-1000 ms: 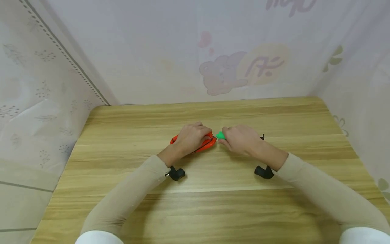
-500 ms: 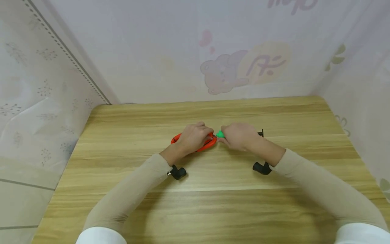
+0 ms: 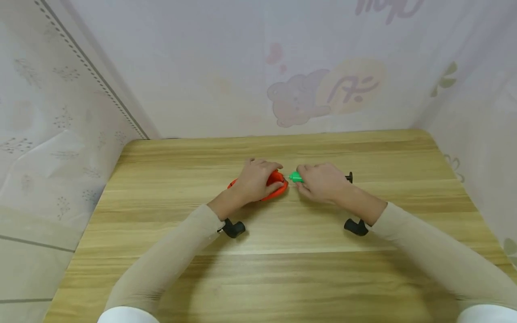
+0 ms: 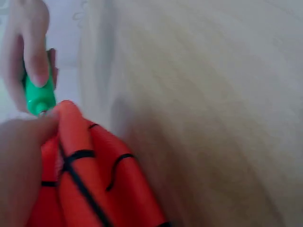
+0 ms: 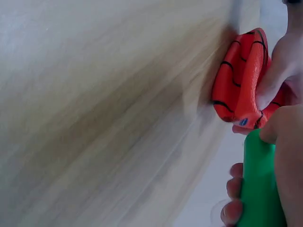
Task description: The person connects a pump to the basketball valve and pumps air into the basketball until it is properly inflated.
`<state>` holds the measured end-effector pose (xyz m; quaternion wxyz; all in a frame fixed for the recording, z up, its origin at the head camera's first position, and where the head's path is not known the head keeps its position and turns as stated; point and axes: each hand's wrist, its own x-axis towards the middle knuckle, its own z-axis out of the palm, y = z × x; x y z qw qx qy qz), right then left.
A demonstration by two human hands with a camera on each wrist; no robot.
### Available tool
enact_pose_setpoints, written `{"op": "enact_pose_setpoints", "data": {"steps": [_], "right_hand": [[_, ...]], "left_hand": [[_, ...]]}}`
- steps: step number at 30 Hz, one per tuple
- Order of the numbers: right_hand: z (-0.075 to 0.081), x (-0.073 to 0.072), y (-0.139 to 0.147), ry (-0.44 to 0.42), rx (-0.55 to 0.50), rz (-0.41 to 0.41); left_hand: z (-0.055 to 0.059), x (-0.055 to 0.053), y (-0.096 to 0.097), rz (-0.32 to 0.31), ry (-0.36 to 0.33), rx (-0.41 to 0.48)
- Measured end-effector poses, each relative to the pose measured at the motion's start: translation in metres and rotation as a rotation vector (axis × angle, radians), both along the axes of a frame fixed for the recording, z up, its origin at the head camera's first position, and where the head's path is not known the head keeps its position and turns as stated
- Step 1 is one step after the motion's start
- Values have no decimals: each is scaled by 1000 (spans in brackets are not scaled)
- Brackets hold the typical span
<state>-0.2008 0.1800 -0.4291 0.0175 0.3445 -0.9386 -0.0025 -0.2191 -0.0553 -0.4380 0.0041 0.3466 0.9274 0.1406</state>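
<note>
A deflated orange basketball [image 3: 276, 194] with black lines lies folded on the table under my left hand [image 3: 253, 181]. Fingers and thumb of that hand grip its end, the thumb showing against the orange skin in the right wrist view. My right hand [image 3: 323, 183] wraps round the green barrel of a hand pump [image 3: 296, 177]. The pump's black T-shaped handle [image 3: 350, 177] sticks out past the right hand. A thin metal needle [image 3: 286, 176] bridges the short gap between pump and ball; its tip is hidden at the ball's end.
Everything lies on a wood-grain table [image 3: 258, 278]. Patterned pale sheeting [image 3: 202, 80] hangs behind it and on both sides. Black wrist mounts [image 3: 234, 229] jut out below each wrist, near the tabletop.
My right hand has drawn slightly right with the pump, so more of the needle and green barrel show. The left thumb and fingers have spread wider over the ball.
</note>
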Motion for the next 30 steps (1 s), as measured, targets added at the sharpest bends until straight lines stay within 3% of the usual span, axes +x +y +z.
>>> {"op": "enact_pose_setpoints", "data": {"steps": [3,5,8,15,19,25,30], "right_hand": [[2,2,4,-50,-40,-19],[4,3,8,-93,-56,-42],[8,4,14,-141,-71,-77],[4,-1,27,-230,-71,-119],[-1,1,37,-212,-93,-133],[0,10,42,-2,-37,19],[1,13,36,120,6,94]], "left_hand": [[5,-1,0,32,-170,26],[7,-1,0,37,-247,34],[9,1,2,43,-271,11],[7,5,1,12,-112,6],[1,7,1,-4,-31,-1],[-8,11,1,-30,124,-22],[-17,12,1,-61,218,-38]]}}
